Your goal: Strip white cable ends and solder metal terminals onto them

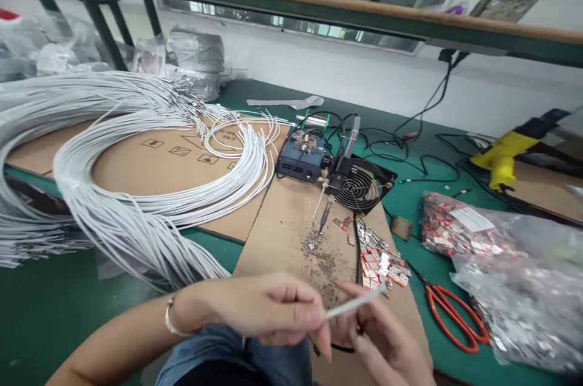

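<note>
My left hand [277, 310] is closed, thumb and fingers pinched on a white cable [355, 303]. A short length of that cable sticks out to the right, its tip pale. Close by, my right hand [387, 337] is partly curled with the fingers apart, beside and beneath the cable end; its outline is slightly blurred. Beyond both hands, a soldering iron [348, 146] in a stand points down over solder bits [313, 243] on the cardboard [282, 222]. Small metal pieces with orange parts [380, 261] are heaped to the right of it.
Bundled white cables [150, 210] cover the left side. A blue box-shaped device [300, 158] and a black fan [362, 186] stand behind the cardboard. On the right are orange-handled scissors [455, 319], plastic bags of parts [523, 289] and a yellow heat gun [505, 152]. A shelf [291, 0] spans the back.
</note>
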Tool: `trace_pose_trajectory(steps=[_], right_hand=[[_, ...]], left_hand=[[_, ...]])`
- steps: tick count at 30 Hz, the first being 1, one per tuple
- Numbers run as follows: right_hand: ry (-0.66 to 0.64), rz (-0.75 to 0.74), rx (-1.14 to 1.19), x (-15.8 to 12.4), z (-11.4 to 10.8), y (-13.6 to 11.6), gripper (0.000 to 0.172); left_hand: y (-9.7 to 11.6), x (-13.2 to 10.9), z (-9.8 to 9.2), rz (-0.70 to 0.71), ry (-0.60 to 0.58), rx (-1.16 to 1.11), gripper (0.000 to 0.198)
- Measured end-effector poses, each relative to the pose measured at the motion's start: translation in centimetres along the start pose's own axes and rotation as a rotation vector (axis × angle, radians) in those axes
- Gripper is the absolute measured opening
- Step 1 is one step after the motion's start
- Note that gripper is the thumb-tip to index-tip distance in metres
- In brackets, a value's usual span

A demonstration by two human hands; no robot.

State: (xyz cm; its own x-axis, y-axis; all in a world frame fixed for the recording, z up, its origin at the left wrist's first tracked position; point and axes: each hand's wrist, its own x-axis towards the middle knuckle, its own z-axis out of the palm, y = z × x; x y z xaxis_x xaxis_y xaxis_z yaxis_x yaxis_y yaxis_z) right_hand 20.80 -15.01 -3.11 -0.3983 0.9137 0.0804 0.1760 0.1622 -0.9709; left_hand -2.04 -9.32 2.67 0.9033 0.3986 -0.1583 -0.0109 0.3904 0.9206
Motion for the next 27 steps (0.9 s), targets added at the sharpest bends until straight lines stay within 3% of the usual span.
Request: trace_pose_trajectory(steps=[3, 7, 11, 14, 17, 22, 25, 27], right_hand=[[0.206, 0.077, 0.108, 1.8, 1.5, -1.7, 0.018], [0.152, 0.109, 0.117, 2.9, 3.0, -2.1, 0.019], [0.012, 0.128, 0.09, 3.1, 3.7, -1.8, 0.018], [0.073, 0.19, 0.169, 2.9, 3.7, -1.5, 0.013], [0.098, 0.211, 0.332, 2.8, 3.9, -1.3, 0.012], [0.165, 0.157, 0.505, 3.4, 4.5, -1.2, 0.029], [0.288, 0.076, 0.582, 3.8, 3.8, -1.1, 0.036], [0.372, 0.009, 0.566, 3.9, 3.1, -1.0, 0.032]], left_hand=[[-2.0, -0.8, 0.3, -0.13, 0.07, 0.017, 0.036], [-3.6, -1.5, 0.4, -0.249, 0.205, -0.028, 0.04], [-5.9, -0.2, 1.1, -0.077, 0.38, -0.262, 0.048], [-7.1, 0.7, 1.4, -0.018, 0.456, -0.322, 0.047], [-6.9, 0.5, 1.5, -0.022, 0.478, -0.25, 0.041], [-5.8, -0.2, 1.7, -0.007, 0.487, -0.229, 0.035], [-5.7, -0.2, 1.8, 0.011, 0.442, -0.314, 0.036], [-5.8, -0.1, 1.7, 0.033, 0.47, -0.326, 0.034]])
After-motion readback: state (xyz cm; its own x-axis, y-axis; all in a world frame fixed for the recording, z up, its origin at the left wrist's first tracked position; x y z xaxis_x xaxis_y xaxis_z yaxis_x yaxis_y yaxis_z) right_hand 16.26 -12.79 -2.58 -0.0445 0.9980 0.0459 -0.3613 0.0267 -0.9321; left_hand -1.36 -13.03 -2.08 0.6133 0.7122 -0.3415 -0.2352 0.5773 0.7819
